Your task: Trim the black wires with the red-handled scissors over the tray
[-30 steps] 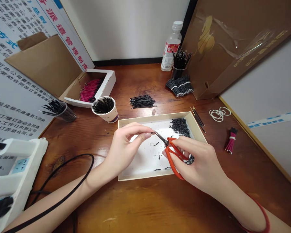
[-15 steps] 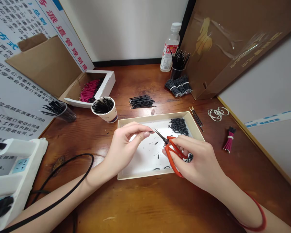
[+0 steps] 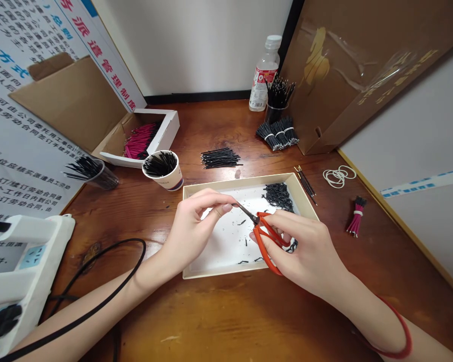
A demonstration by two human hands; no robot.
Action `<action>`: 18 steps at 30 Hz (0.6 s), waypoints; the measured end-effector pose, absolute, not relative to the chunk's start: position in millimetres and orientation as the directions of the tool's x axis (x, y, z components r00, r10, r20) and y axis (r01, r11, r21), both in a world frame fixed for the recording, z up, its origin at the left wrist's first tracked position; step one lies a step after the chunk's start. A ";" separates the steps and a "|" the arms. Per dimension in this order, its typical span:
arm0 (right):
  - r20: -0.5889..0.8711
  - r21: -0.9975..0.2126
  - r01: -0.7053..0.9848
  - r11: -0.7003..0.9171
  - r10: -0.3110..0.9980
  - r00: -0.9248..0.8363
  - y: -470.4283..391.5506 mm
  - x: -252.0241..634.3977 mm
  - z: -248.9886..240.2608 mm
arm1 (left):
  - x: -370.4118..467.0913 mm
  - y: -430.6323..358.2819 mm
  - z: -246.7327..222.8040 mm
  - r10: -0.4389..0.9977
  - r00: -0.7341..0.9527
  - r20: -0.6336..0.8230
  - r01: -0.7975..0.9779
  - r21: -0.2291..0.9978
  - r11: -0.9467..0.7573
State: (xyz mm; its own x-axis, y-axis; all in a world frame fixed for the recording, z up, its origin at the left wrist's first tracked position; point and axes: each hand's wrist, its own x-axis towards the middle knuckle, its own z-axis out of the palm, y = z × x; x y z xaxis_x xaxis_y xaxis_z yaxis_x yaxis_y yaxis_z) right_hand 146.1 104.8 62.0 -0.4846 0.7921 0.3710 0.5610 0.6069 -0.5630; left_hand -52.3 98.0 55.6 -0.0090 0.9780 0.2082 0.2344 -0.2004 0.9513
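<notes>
Centrally, both hands meet over a shallow tray on the table, its pale floor dotted with dark snippets; the position probably lets loose bits drop inside rather than scatter. Left hand: grip closed, thumb and forefinger pinched on a small dark piece, mostly hidden by the fingers. The thing worked on is thus at these fingertips, above the tray; a pinch so near the end presumably steadies it. Right hand: grip wrapped round the handles of orange scissors, blades pointing at the left fingertips and reaching the piece, or nearly so; whether the blades are fully together, cannot tell. The slim tips seem suited to fine work on so thin an item. A heap of black scraps occupies the tray's far right corner, likely gathered there to leave the middle open. Beyond the far rim lies a row of black strands, roughly parallel, perhaps for easy picking or counting. A paper cup holds more strands upright, near the left side. Pale loops lie right of the tray, near a banded pink bundle.
</notes>
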 end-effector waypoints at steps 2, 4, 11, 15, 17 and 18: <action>0.369 -0.561 0.560 0.610 0.790 -0.490 104.7 146.5 62.5 | -52.5 97.9 55.6 0.979 -0.008 0.205 0.240 0.950 -0.197; 0.360 -0.562 0.562 0.607 0.791 -0.495 104.3 147.1 63.0 | -52.6 98.0 55.7 0.979 -0.008 0.202 0.243 0.950 -0.194; 0.330 -0.569 0.569 0.594 0.798 -0.504 103.3 147.9 64.1 | -53.0 98.3 55.5 0.978 -0.003 0.211 0.252 0.946 -0.203; 0.322 -0.561 0.580 0.590 0.801 -0.504 103.7 147.7 64.1 | -53.3 97.9 55.2 0.977 0.008 0.214 0.260 0.943 -0.209; 0.323 -0.561 0.579 0.592 0.800 -0.506 103.8 147.7 63.8 | -53.3 97.8 55.4 0.978 0.015 0.208 0.264 0.943 -0.204; 0.322 -0.563 0.578 0.591 0.801 -0.505 103.7 147.7 63.6 | -53.3 97.8 55.6 0.978 0.019 0.207 0.264 0.943 -0.204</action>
State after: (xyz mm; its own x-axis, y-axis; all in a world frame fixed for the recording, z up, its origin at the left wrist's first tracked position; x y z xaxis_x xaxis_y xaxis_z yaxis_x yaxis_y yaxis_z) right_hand 147.7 103.7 63.6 -0.5052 0.8006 0.3221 0.5776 0.5911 -0.5630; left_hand -53.3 97.8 55.6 0.0186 0.9782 0.2066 0.2644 -0.2041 0.9426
